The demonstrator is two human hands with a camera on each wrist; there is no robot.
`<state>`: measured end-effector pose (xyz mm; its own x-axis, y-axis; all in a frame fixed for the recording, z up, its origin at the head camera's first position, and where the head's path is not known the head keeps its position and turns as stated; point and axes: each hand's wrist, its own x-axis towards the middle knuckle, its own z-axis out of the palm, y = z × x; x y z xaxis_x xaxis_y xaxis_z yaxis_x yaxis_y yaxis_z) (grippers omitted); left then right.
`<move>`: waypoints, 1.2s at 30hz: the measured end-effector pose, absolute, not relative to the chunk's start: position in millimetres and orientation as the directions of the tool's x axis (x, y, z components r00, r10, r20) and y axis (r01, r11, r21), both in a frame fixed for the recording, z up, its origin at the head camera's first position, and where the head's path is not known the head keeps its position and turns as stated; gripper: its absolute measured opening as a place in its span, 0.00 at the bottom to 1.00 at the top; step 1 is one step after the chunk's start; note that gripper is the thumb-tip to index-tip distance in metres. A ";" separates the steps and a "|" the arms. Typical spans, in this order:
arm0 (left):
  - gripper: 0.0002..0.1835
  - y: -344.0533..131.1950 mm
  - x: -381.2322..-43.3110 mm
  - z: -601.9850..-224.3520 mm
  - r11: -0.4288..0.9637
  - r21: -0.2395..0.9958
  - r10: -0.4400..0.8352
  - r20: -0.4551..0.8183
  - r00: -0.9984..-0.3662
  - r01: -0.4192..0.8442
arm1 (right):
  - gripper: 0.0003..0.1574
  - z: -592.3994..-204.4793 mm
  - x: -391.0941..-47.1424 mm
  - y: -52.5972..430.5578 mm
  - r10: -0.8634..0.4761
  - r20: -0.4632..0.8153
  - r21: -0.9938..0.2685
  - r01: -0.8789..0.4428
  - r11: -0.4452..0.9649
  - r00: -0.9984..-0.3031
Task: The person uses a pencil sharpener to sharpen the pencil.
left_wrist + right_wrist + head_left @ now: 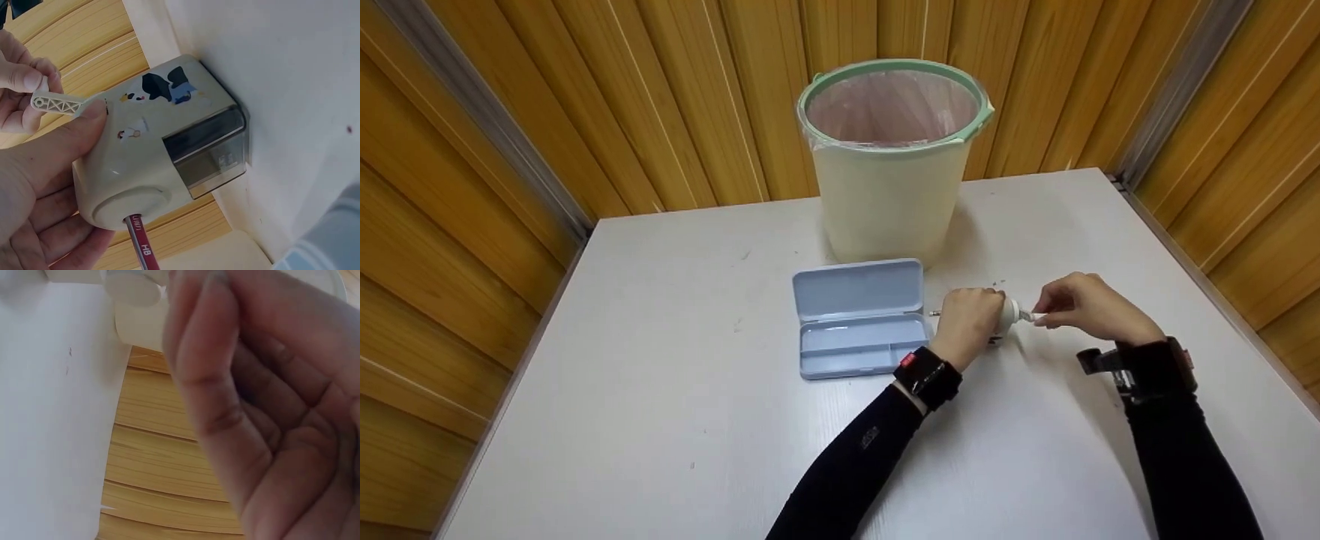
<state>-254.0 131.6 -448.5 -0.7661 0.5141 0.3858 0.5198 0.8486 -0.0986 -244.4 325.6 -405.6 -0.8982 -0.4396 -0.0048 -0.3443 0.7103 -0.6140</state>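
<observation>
A cream pencil sharpener [135,146] with a panda picture and a clear shavings drawer stands on the table. My left hand [969,322] grips its body, thumb on top, as the left wrist view shows. A dark red HB pencil [142,242] sticks out of the round hole at its front. On the opposite side, my right hand [1091,306] pinches the end of the white crank handle [59,104] between thumb and fingers. The right wrist view shows those curled fingers [208,354] up close, and the handle is mostly hidden there.
An open light blue pencil case [859,292] lies left of my left hand, its lid tilted back and its tray divided. Behind it stands a cream bin [892,195] with a green rim and a clear liner. Wood-panelled walls [675,97] border the white table [660,420].
</observation>
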 end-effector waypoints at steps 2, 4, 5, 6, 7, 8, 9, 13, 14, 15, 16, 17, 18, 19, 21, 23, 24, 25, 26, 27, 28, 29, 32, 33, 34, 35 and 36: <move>0.05 131.7 -254.0 -449.3 0.846 -0.100 0.519 0.384 -0.764 0.524 | 0.02 -404.7 -243.3 324.1 -0.407 0.038 -0.599 -0.347 0.722 -0.913; 0.05 131.7 -253.9 -449.8 0.845 -0.103 0.521 0.379 -0.765 0.524 | 0.02 -404.5 -242.9 322.0 -0.374 0.085 -0.576 -0.352 0.737 -0.923; 0.05 131.9 -254.1 -450.0 0.845 -0.106 0.523 0.374 -0.766 0.525 | 0.02 -404.8 -243.3 320.6 -0.360 0.109 -0.567 -0.355 0.744 -0.927; 0.05 131.8 -254.3 -450.1 0.844 -0.105 0.524 0.369 -0.768 0.526 | 0.02 -405.2 -243.8 319.2 -0.343 0.134 -0.557 -0.356 0.750 -0.930; 0.05 132.3 -254.4 -450.0 0.843 -0.103 0.527 0.363 -0.769 0.529 | 0.02 -405.8 -244.0 318.1 -0.328 0.161 -0.549 -0.361 0.754 -0.931; 0.05 132.8 -254.5 -449.7 0.841 -0.100 0.530 0.357 -0.770 0.532 | 0.02 -406.6 -244.5 317.0 -0.314 0.188 -0.539 -0.365 0.759 -0.931; 0.05 133.1 -254.8 -449.3 0.838 -0.095 0.533 0.351 -0.770 0.537 | 0.03 -407.4 -245.0 315.8 -0.299 0.215 -0.530 -0.368 0.764 -0.930; 0.06 133.1 -257.2 -447.0 0.828 -0.070 0.544 0.340 -0.767 0.557 | 0.04 -412.4 -249.8 311.2 -0.247 0.325 -0.513 -0.390 0.765 -0.913; 0.06 132.5 -257.6 -446.5 0.826 -0.064 0.545 0.339 -0.767 0.559 | 0.04 -414.2 -251.5 310.0 -0.233 0.348 -0.512 -0.392 0.764 -0.908; 0.06 131.7 -257.9 -446.5 0.826 -0.064 0.545 0.341 -0.766 0.559 | 0.04 -416.4 -253.4 308.8 -0.224 0.368 -0.512 -0.397 0.762 -0.902; 0.06 131.1 -258.1 -446.9 0.827 -0.065 0.544 0.343 -0.766 0.558 | 0.04 -418.8 -255.2 307.7 -0.216 0.387 -0.510 -0.404 0.760 -0.896; 0.06 130.4 -257.9 -447.3 0.828 -0.066 0.542 0.344 -0.766 0.557 | 0.03 -421.5 -257.0 306.5 -0.208 0.401 -0.512 -0.406 0.757 -0.892; 0.06 129.9 -257.6 -448.0 0.828 -0.067 0.543 0.346 -0.766 0.556 | 0.03 -424.5 -258.8 305.5 -0.203 0.413 -0.511 -0.410 0.756 -0.888; 0.06 129.7 -257.1 -448.7 0.829 -0.069 0.541 0.348 -0.765 0.555 | 0.03 -427.9 -260.9 304.7 -0.197 0.426 -0.506 -0.413 0.757 -0.883; 0.05 130.5 -255.7 -450.0 0.833 -0.073 0.536 0.354 -0.766 0.549 | 0.03 -435.5 -265.9 304.4 -0.193 0.445 -0.489 -0.418 0.766 -0.874; 0.06 130.5 -255.6 -450.1 0.839 -0.074 0.527 0.362 -0.769 0.540 | 0.03 -443.7 -274.6 303.3 -0.206 0.439 -0.472 -0.420 0.775 -0.874; 0.06 131.1 -255.3 -450.3 0.841 -0.074 0.523 0.365 -0.770 0.536 | 0.03 -448.3 -278.6 303.6 -0.223 0.425 -0.462 -0.422 0.780 -0.877; 0.07 132.0 -254.9 -450.4 0.841 -0.073 0.522 0.366 -0.770 0.536 | 0.03 -453.2 -282.3 304.7 -0.237 0.402 -0.460 -0.419 0.783 -0.884; 0.07 132.9 -254.4 -450.7 0.839 -0.075 0.526 0.366 -0.768 0.539 | 0.03 -457.9 -285.1 306.2 -0.248 0.375 -0.461 -0.412 0.786 -0.893; 0.07 133.8 -253.8 -450.9 0.838 -0.078 0.528 0.364 -0.767 0.540 | 0.03 -462.3 -287.3 308.0 -0.258 0.343 -0.468 -0.403 0.787 -0.903; 0.07 134.6 -253.4 -451.4 0.838 -0.083 0.530 0.363 -0.766 0.540 | 0.03 -466.3 -289.1 309.7 -0.268 0.312 -0.477 -0.395 0.785 -0.911; 0.07 135.0 -253.0 -451.6 0.838 -0.087 0.531 0.358 -0.768 0.538 | 0.03 -469.4 -290.3 311.0 -0.279 0.285 -0.489 -0.390 0.780 -0.917; 0.07 133.9 -252.6 -451.8 0.841 -0.092 0.529 0.345 -0.775 0.533 | 0.04 -474.0 -293.3 313.1 -0.298 0.246 -0.506 -0.385 0.772 -0.922; 0.07 132.9 -252.8 -451.7 0.843 -0.089 0.525 0.342 -0.779 0.530 | 0.03 -474.2 -294.3 312.8 -0.308 0.239 -0.508 -0.389 0.768 -0.921; 0.07 131.7 -253.2 -451.5 0.845 -0.087 0.523 0.341 -0.781 0.528 | 0.03 -473.7 -295.0 311.8 -0.320 0.231 -0.506 -0.394 0.767 -0.919; 0.08 130.4 -253.6 -451.2 0.846 -0.083 0.521 0.340 -0.783 0.527 | 0.02 -473.6 -295.8 311.0 -0.332 0.224 -0.501 -0.400 0.767 -0.916; 0.08 129.1 -254.3 -450.8 0.845 -0.080 0.521 0.343 -0.782 0.528 | 0.02 -473.4 -296.4 310.2 -0.343 0.218 -0.495 -0.406 0.768 -0.914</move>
